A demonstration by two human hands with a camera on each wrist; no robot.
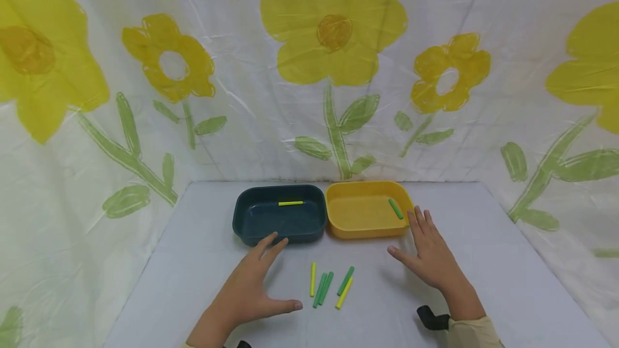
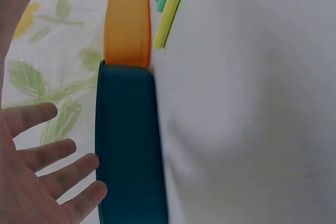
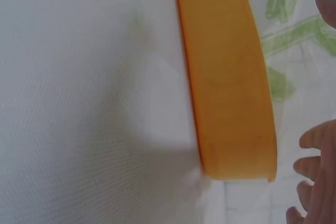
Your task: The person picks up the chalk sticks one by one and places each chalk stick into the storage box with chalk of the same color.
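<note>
My left hand hovers in front of the dark teal tray, fingers spread and nothing held. At the right, my right hand is also empty, its fingers extended by the right front corner of the yellow tray. Between the hands several short sticks lie on the table: a yellow stick, a pair of green sticks side by side, and a green stick touching another yellow stick. One yellow stick lies in the teal tray; one green stick lies in the yellow tray.
Both trays stand side by side at the back of the white table. Behind them hangs a white curtain painted with yellow flowers. A black wrist strap piece juts out beside the right sleeve.
</note>
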